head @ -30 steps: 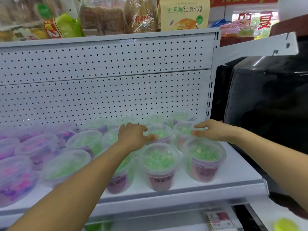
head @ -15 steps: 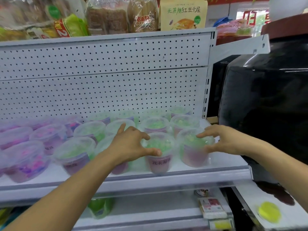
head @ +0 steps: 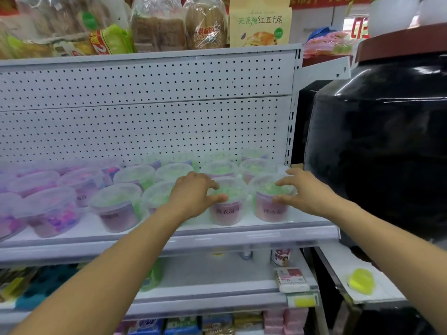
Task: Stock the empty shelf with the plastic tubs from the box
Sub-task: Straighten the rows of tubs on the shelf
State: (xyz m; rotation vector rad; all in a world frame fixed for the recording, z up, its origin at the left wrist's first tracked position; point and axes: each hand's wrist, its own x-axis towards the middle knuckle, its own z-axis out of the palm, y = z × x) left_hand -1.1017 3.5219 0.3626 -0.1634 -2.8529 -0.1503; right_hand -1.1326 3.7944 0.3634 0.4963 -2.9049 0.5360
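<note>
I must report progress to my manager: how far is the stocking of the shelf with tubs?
Mostly done, it seems: the shelf holds rows of tubs, pink at left, green at right. In hand: the left hand grips one front green tub and the right hand grips the corner tub. The box is out of view, so what remains is unknown.

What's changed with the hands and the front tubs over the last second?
Both hands came forward from the second-row tubs to the front row. The left hand now curls its grip over the second tub from the right; the right hand curls over the end tub, thumb on its side. Both tubs stand upright on the shelf. The other tubs kept their rows.
</note>
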